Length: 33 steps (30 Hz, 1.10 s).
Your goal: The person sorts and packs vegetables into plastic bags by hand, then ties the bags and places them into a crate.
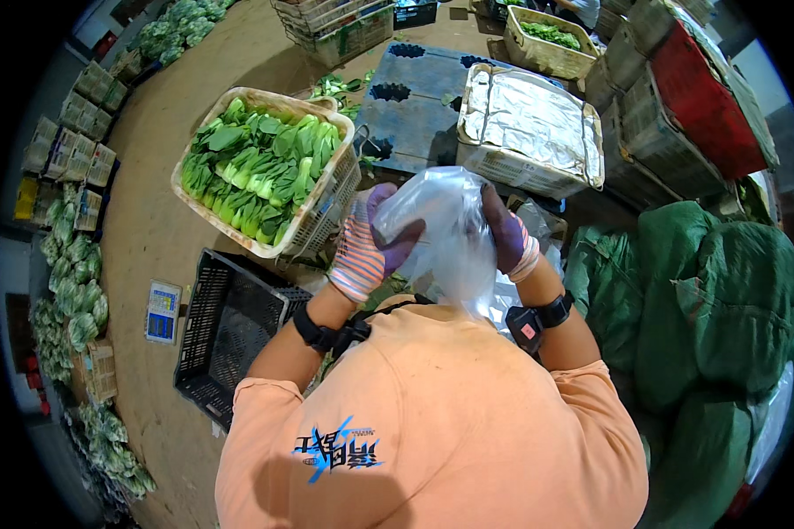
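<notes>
A clear plastic bag (456, 244) hangs between my two gloved hands in front of my chest. My left hand (377, 238), in a striped glove with a purple palm, holds the bag's left side, thumb and fingers spread around it. The bag's right upper side is gripped by my right hand (506, 231), in a matching glove. Beyond my left hand stands a cream plastic crate (192, 195) filled with rows of bok choy (258, 165). An empty black plastic crate (231, 330) lies below it, beside a digital scale's display panel (163, 311).
A blue plastic pallet (410, 112) bears a strapped crate with a silvery cover (529, 112). Green woven sacks (701, 311) are piled at right, below stacked crates (661, 125). Cabbages (73, 284) line the far left. Another person (579, 10) is partly visible at the top right.
</notes>
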### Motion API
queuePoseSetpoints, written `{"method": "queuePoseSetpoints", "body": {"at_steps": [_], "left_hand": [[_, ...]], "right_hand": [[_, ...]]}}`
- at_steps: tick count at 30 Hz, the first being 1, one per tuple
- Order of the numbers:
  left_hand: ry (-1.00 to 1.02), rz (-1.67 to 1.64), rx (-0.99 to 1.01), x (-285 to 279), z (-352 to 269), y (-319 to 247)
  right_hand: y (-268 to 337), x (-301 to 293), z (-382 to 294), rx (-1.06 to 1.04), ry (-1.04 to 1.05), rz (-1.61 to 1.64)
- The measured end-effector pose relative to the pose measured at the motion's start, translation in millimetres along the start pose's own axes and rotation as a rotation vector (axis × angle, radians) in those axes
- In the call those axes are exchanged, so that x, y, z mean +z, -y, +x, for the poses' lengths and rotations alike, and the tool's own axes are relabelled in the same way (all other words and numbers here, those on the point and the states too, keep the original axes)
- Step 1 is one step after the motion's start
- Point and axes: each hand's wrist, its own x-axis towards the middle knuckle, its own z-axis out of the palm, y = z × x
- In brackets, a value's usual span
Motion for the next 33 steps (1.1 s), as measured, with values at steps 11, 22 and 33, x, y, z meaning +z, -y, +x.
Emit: {"method": "queuePoseSetpoints", "body": {"at_steps": [11,22,33], "left_hand": [[0.423,-0.371,-0.162,6.5,-0.1,7.8],[0.744,-0.263,-0.301,37.0,-2.4,11.7],[0.22,-1.194,-0.472,-50.8,6.3,116.1]], "right_hand": [[13.8,18.5,-28.4,0.211,-0.496,0.147],[8.1,49.2,-50.2,0.418,-0.301,0.023],[-38.1,-153.3,-131.2,0.385,-0.607,-1.408]]}}
